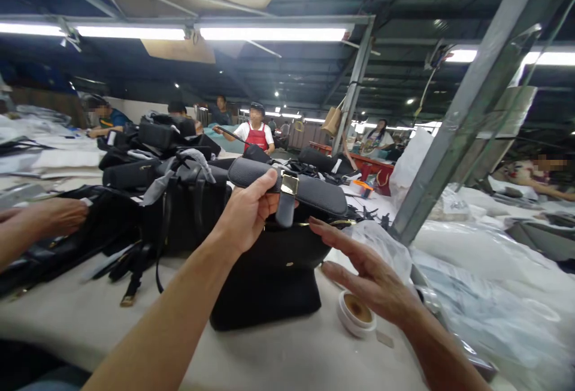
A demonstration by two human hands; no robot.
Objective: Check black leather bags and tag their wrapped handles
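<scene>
A black handbag (pixel 287 247) stands on the pale worktop in front of me. My left hand (pixel 249 208) pinches its raised flap (pixel 321 192), thumb on top and fingers underneath. Beside that thumb, a gold clasp (pixel 289 184) with a dark hanging tab (pixel 285 210) sits at the middle of the flap. My right hand (pixel 371 277) is at the bag's right side, fingers stretched out and apart, holding nothing. Its fingertips are close to the gold zip line under the flap; whether they touch the bag I cannot tell. Below this hand is a round white tub (pixel 356 314) with brown contents.
Black bags (pixel 188 199) and straps crowd the left and back. Another person's hand (pixel 67 217) reaches in from the left edge. Clear plastic wrapping (pixel 476 295) lies at right, behind a slanting metal post (pixel 467 97). Several people work farther back.
</scene>
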